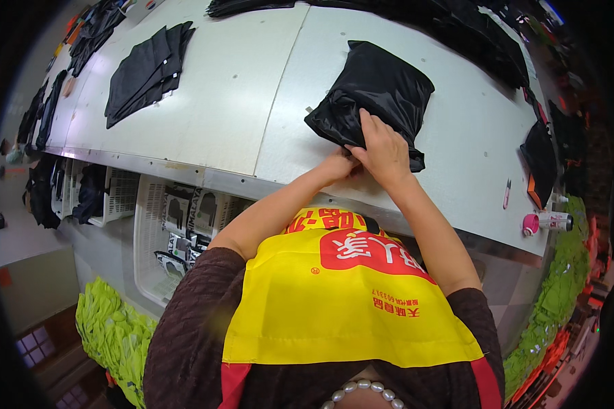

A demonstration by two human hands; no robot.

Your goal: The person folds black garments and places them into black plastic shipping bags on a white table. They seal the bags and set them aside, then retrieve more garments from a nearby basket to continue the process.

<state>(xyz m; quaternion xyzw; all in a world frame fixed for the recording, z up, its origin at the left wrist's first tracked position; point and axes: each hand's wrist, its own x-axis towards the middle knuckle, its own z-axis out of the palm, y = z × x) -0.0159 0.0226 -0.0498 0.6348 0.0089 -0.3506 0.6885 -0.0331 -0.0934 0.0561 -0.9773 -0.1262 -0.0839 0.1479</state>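
Note:
A shiny black folded garment lies on the white table in front of me, its near side bunched and creased. My right hand is closed on the near edge, fingers over the fabric and thumb pointing left. Close beside it, my left hand is curled at the near left corner of the same garment. Some of the left fingertips are hidden behind the right thumb and the dark cloth.
A stack of flat black pieces lies left on the table. More black garments line the far edge. On the right are a pen, a bottle and a black-and-orange piece. Below the table edge stands a white basket with packages.

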